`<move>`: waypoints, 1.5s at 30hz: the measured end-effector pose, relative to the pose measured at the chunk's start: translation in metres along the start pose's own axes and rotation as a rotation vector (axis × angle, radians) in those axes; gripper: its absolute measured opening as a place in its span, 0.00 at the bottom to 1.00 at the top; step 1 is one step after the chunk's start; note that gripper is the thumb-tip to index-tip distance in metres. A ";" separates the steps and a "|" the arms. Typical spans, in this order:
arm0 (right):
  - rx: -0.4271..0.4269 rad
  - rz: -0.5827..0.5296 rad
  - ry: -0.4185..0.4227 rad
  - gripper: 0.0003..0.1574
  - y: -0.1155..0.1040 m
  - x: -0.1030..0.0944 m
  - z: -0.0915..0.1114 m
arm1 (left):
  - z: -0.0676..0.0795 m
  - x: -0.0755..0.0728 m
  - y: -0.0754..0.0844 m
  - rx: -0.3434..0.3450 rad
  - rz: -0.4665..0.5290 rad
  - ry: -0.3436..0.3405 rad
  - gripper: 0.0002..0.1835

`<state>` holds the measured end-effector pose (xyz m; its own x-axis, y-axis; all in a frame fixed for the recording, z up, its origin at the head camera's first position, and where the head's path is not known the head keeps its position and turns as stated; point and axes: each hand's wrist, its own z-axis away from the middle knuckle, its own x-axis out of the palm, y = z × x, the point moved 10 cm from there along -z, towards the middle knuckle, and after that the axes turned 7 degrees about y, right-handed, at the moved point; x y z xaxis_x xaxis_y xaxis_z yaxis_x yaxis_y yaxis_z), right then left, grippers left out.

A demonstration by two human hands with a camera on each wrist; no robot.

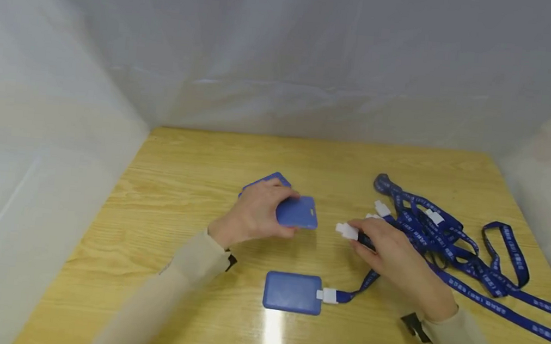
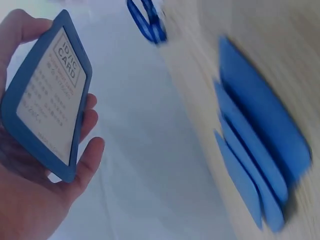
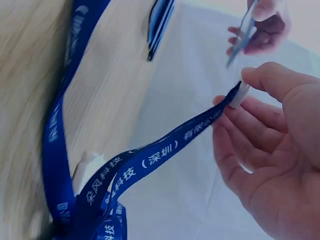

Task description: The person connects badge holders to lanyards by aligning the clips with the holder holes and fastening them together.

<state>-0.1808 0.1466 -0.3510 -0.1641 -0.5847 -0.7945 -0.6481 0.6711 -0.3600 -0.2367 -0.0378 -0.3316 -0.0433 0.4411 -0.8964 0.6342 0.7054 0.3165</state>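
Observation:
My left hand grips a blue card holder by its edges, raised over the table. In the left wrist view its printed white insert shows, with the thumb and fingers at opposite edges. My right hand pinches a dark blue lanyard near its white plastic clip, which points toward the held card holder with a gap between. Behind the left hand lies a fanned stack of several blue card holders. Nearer me, another card holder lies flat, joined to a white clip and its lanyard.
A tangled pile of dark blue lanyards with white clips lies to the right, some straps running off past the right edge of view. The wooden table is bordered by pale sheeting at the back and sides.

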 end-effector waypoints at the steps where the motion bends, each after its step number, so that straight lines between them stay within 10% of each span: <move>1: -0.016 -0.008 0.011 0.23 -0.003 -0.002 0.000 | 0.002 -0.001 0.010 0.036 0.009 0.015 0.33; 11: -0.208 -0.085 0.123 0.25 -0.030 -0.021 -0.001 | 0.010 -0.010 0.064 0.193 -0.010 0.022 0.33; 45: -0.276 -0.156 0.198 0.30 -0.044 -0.028 0.001 | 0.024 -0.035 0.083 0.326 0.071 0.227 0.31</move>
<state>-0.1469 0.1344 -0.3136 -0.1711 -0.7652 -0.6206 -0.8485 0.4346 -0.3020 -0.1633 -0.0079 -0.2814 -0.1369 0.6197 -0.7728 0.8518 0.4719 0.2275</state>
